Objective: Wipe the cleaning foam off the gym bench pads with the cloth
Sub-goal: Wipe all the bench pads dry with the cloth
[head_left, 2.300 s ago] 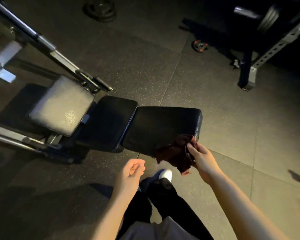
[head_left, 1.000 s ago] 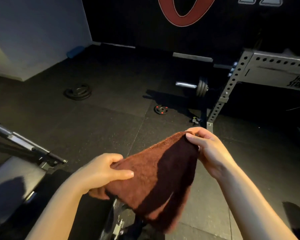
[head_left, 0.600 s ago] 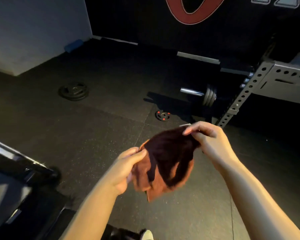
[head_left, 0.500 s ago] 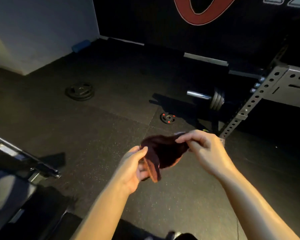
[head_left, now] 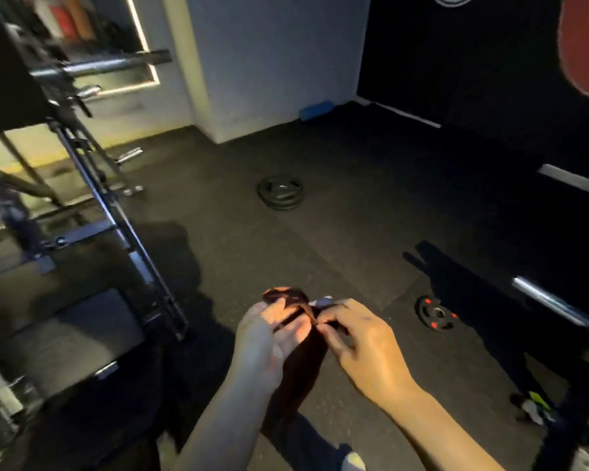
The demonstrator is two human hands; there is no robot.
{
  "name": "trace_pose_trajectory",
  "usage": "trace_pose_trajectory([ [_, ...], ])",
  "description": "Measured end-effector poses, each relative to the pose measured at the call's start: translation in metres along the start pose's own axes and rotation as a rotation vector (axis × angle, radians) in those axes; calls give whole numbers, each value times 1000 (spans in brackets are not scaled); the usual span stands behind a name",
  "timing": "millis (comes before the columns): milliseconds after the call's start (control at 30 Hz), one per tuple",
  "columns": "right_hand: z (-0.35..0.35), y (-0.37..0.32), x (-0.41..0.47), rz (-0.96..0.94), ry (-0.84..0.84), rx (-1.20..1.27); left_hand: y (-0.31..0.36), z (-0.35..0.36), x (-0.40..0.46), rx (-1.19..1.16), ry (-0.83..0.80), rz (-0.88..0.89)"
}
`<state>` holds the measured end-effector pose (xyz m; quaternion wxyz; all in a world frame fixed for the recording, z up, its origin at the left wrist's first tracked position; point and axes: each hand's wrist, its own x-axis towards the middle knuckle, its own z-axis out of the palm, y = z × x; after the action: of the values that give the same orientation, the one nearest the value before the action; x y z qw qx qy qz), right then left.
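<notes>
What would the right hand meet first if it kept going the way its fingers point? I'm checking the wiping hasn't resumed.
The cloth, already pinched by the right hand, then the left hand just beyond it; depth is unclear.

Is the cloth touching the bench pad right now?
No, both hands, left hand and right hand, hold the cloth up in the air above the floor.

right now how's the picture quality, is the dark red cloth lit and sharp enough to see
Head view: dim room, with a bright lit strip upper left; the dark red cloth is mostly in shadow, with one lit orange edge at the top; the left hand and right hand are motion-blurred; the wide lens bows the metal rack frame; the right side falls to near black.
</notes>
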<state>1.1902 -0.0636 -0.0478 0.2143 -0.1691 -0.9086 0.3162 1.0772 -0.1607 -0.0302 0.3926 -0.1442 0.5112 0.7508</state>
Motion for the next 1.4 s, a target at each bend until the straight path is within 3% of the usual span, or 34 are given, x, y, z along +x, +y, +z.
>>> trace_pose_trajectory([
  [133, -24, 18, 72, -104, -73, 159, 24, 21, 22, 211, 186, 224],
  [267, -32, 16, 135, -245, -329, 243, 38, 12, 34, 248, 323, 314],
  [367, -26, 10, 179, -289, -498, 347, 53, 2, 43, 262, 318, 404],
  [467, -15, 8, 229, -254, -592, 464, 83, 3, 62, 456, 192, 540],
  [567, 0, 9, 289, -221, -596, 535, 122, 8, 95, 603, 0, 626],
  [667, 21, 15, 352, -213, -568, 548, 162, 11, 138, 685, -63, 723],
  [767, 44, 14, 413, -209, -560, 559, 207, 14, 189, 752, -10, 748],
  [900, 71, 8, 476, -225, -558, 557, 261, 19, 253, 1031, 102, 630],
  [1067, 96, 18, 541, -183, -538, 489, 311, 18, 310, 1235, 345, 631],
  [1167, 122, 25, 579, -227, -490, 419, 338, 10, 334, 1187, 505, 636],
  [1267, 149, 34, 618, -270, -425, 424, 354, 14, 362, 1053, 636, 766],
  [1333, 163, 37, 644, -229, -440, 522, 367, 25, 383, 717, 659, 754],
  [1400, 177, 39, 672, -181, -479, 622, 387, 37, 406, 260, 610, 628],
])
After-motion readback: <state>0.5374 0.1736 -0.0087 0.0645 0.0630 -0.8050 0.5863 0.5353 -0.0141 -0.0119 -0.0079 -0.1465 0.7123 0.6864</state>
